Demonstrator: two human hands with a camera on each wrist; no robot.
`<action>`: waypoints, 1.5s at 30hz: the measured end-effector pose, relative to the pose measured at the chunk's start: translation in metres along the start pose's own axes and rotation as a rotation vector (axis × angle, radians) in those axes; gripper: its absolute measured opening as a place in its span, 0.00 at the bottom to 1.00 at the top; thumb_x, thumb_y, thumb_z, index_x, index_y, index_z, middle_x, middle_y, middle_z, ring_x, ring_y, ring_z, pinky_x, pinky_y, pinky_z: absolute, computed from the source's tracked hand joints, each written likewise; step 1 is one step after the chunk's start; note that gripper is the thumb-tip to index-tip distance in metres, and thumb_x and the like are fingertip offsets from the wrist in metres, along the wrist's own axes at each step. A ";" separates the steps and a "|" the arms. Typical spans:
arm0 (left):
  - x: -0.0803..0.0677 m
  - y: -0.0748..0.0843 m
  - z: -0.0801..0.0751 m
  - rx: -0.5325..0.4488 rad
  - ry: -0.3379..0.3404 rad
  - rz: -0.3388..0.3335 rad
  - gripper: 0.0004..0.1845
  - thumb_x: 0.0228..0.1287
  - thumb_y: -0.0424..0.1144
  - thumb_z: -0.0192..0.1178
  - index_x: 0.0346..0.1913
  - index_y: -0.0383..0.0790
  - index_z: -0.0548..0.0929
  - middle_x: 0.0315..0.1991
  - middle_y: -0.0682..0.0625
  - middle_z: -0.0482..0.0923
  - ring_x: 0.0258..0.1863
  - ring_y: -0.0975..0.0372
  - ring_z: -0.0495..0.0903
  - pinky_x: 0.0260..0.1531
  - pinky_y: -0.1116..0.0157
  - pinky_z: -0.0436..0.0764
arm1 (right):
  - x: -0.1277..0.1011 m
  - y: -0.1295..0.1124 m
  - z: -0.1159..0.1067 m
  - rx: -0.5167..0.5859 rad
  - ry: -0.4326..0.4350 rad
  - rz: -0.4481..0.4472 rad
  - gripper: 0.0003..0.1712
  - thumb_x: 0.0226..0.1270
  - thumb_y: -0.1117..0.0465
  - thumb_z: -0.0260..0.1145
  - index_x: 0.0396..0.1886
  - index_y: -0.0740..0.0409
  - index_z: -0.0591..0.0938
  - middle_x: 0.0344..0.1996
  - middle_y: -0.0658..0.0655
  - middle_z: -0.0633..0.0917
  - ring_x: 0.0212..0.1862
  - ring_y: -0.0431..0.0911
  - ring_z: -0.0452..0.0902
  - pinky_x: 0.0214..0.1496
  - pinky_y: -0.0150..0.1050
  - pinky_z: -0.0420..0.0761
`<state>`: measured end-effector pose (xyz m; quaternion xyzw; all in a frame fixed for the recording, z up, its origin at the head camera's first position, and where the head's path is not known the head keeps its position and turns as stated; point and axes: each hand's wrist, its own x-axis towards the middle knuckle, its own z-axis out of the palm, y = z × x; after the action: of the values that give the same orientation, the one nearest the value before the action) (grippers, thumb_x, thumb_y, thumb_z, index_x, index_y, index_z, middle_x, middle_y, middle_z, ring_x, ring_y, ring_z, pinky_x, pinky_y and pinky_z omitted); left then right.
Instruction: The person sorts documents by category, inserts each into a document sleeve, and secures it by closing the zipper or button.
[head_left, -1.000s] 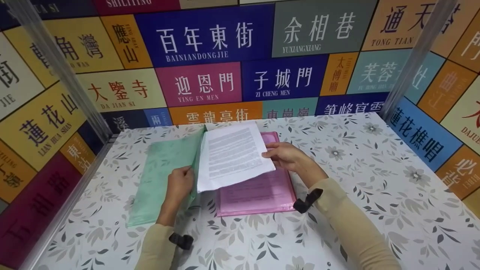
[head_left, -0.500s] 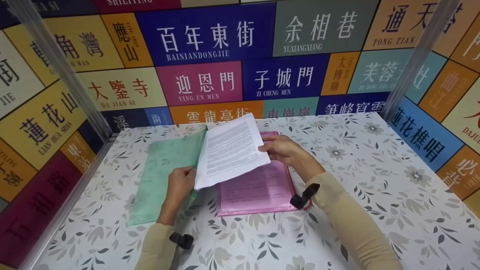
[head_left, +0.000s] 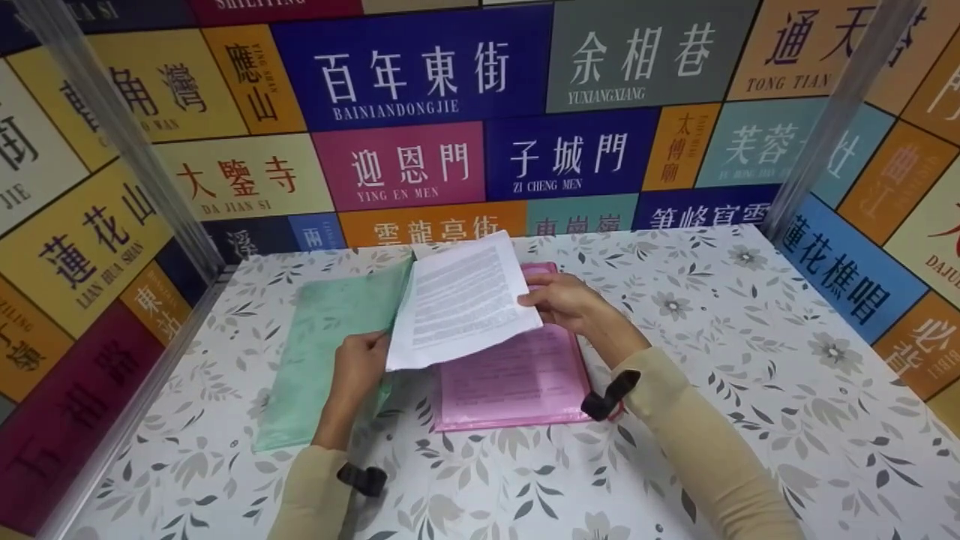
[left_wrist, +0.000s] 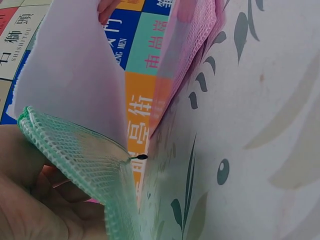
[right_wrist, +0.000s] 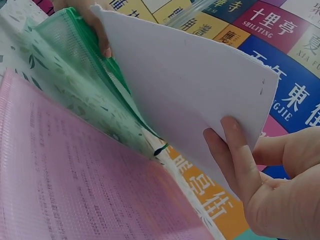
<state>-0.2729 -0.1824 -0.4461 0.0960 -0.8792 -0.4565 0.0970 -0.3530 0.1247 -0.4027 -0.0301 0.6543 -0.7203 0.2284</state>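
Observation:
A stack of white printed sheets (head_left: 461,300) is tilted up, its left edge going into the mouth of a green mesh pouch (head_left: 322,345) that lies on the table. My right hand (head_left: 559,300) pinches the sheets' right edge (right_wrist: 200,95), fingers underneath. My left hand (head_left: 360,367) grips the pouch's open edge (left_wrist: 80,155) and holds it up. A pink mesh pouch (head_left: 517,375) with printed paper inside lies flat under the sheets, right of the green one; it also shows in the right wrist view (right_wrist: 75,185).
The floral tablecloth (head_left: 750,360) covers the whole table. Walls of coloured sign panels (head_left: 420,82) close in the back and both sides, with metal posts (head_left: 120,142) at the corners.
The right hand has lifted the sheets' right edge and steepened them, shifting slightly left toward the green pouch. The left hand keeps its hold on the pouch's edge.

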 end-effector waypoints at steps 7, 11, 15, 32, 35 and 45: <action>0.000 0.001 0.003 0.001 0.006 0.006 0.17 0.71 0.34 0.50 0.22 0.37 0.77 0.13 0.55 0.59 0.14 0.64 0.60 0.17 0.68 0.61 | -0.004 0.002 0.007 -0.035 0.029 -0.014 0.33 0.66 0.76 0.59 0.71 0.70 0.67 0.38 0.55 0.88 0.37 0.44 0.87 0.43 0.40 0.87; -0.002 0.000 0.002 -0.001 -0.003 0.004 0.16 0.71 0.34 0.50 0.31 0.33 0.85 0.14 0.54 0.61 0.14 0.64 0.62 0.17 0.67 0.63 | -0.005 -0.001 0.014 -0.042 0.048 -0.026 0.32 0.66 0.76 0.60 0.70 0.68 0.69 0.42 0.57 0.88 0.38 0.45 0.88 0.45 0.42 0.87; -0.003 -0.001 0.001 0.001 0.011 0.027 0.16 0.72 0.33 0.50 0.40 0.28 0.88 0.14 0.54 0.60 0.14 0.64 0.60 0.17 0.67 0.62 | -0.006 -0.009 0.023 -0.068 0.043 -0.043 0.30 0.66 0.75 0.61 0.68 0.67 0.72 0.47 0.63 0.87 0.39 0.47 0.88 0.48 0.45 0.87; -0.010 0.006 -0.001 0.053 0.064 0.141 0.17 0.71 0.30 0.48 0.29 0.30 0.85 0.11 0.56 0.56 0.13 0.64 0.55 0.17 0.66 0.60 | -0.005 -0.038 0.051 -0.164 0.063 -0.054 0.29 0.66 0.73 0.61 0.68 0.64 0.73 0.41 0.59 0.86 0.34 0.45 0.87 0.42 0.42 0.87; -0.010 0.005 -0.001 0.050 0.067 0.146 0.20 0.72 0.30 0.47 0.18 0.37 0.72 0.12 0.56 0.55 0.13 0.64 0.55 0.16 0.66 0.59 | -0.003 -0.027 0.051 -0.151 0.071 -0.042 0.28 0.66 0.73 0.62 0.67 0.64 0.74 0.44 0.61 0.87 0.35 0.45 0.87 0.44 0.43 0.87; -0.005 0.006 0.000 0.051 0.041 0.090 0.22 0.69 0.31 0.51 0.15 0.43 0.65 0.12 0.56 0.53 0.14 0.64 0.54 0.17 0.67 0.58 | -0.005 -0.038 0.046 -0.225 0.140 -0.118 0.26 0.67 0.70 0.62 0.65 0.61 0.76 0.46 0.63 0.87 0.36 0.45 0.86 0.40 0.40 0.86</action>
<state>-0.2681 -0.1774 -0.4413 0.0680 -0.8918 -0.4271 0.1328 -0.3435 0.0857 -0.3587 -0.0435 0.7424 -0.6548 0.1347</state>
